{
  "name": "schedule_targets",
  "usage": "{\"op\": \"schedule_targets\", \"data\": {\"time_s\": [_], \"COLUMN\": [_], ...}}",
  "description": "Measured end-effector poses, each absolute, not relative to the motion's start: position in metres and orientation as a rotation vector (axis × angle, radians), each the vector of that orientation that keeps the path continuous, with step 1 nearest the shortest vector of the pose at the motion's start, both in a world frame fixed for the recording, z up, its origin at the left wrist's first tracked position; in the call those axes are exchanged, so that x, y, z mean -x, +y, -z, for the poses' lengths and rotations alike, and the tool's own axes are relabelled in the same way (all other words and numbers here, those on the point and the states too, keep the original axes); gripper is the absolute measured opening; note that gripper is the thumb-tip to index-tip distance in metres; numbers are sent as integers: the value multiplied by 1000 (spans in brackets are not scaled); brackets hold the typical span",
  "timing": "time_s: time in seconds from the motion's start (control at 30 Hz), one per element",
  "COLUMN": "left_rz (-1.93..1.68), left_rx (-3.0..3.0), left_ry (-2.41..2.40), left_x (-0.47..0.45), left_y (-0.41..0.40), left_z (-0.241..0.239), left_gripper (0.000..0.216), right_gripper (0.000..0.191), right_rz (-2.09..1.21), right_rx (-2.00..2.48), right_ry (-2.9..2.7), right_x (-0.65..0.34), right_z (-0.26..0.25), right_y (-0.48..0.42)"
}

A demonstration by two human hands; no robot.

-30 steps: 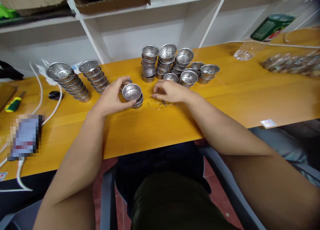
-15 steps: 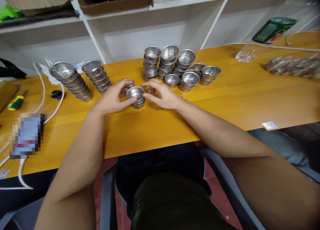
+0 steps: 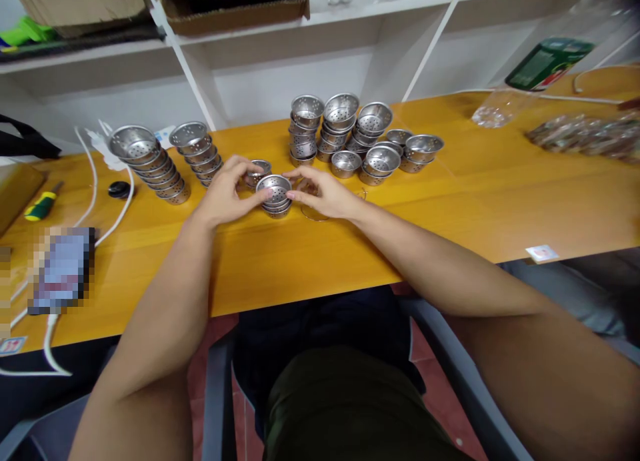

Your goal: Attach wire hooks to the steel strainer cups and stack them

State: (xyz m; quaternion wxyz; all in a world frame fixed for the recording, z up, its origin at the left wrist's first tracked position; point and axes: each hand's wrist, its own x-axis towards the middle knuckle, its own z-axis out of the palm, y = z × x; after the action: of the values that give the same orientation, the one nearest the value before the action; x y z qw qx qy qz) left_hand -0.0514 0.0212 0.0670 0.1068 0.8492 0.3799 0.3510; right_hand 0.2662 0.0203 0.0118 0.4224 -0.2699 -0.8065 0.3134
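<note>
Between my hands stands a short stack of perforated metal cups (image 3: 275, 198), nested and upright on the table. My left hand (image 3: 227, 193) closes round its left side, the thumb against the top cup and the fingers curled behind. Against the right of the rim rest the thumb and fingers of my right hand (image 3: 325, 193). Just behind the left fingers sits another small perforated cup (image 3: 260, 170), partly covered by them. A thin wire ring (image 3: 314, 215) lies under my right hand, mostly hidden by it.
Two leaning stacks of cups (image 3: 150, 164) stand at the left, several more stacks (image 3: 343, 121) at the back centre. A screwdriver (image 3: 41, 206), a cabled phone (image 3: 63, 269) and a black cap (image 3: 119, 189) lie left. A plastic bottle (image 3: 530, 74) and wrapped packets (image 3: 583, 135) are at the right.
My right fingers have come in from the right to meet the rim of the stack. The left hand keeps its place at the stack. The whole view has shifted slightly.
</note>
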Motion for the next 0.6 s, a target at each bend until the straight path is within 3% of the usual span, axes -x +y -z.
{"op": "schedule_targets", "data": {"time_s": [0.1,0.23,0.3,0.43,0.6], "left_rz": [-1423,-1364,-1268,-1216,-1338], "left_rx": [-2368,-2191,-2102,-2040,-2170], "left_ry": [1227,1319,1353,1401,1381], "left_x": [61,60,56,45,41], "left_y": [47,75,82,89,89], "left_z": [-38,3,17,26,16], "left_gripper": [73,115,125,128,125], "right_gripper": [80,69,64,56,28], "right_rz": [-664,-508,-453,-393,-337], "right_rx": [702,691,654,600,664], "right_ry": [-2022,-1993,-2016,-2121,-2141], "right_x": [-272,-276,-273,-265,-274], "right_z": [-13,-21,-25,-24,-25], "right_y": [19,11,6,-1,5]}}
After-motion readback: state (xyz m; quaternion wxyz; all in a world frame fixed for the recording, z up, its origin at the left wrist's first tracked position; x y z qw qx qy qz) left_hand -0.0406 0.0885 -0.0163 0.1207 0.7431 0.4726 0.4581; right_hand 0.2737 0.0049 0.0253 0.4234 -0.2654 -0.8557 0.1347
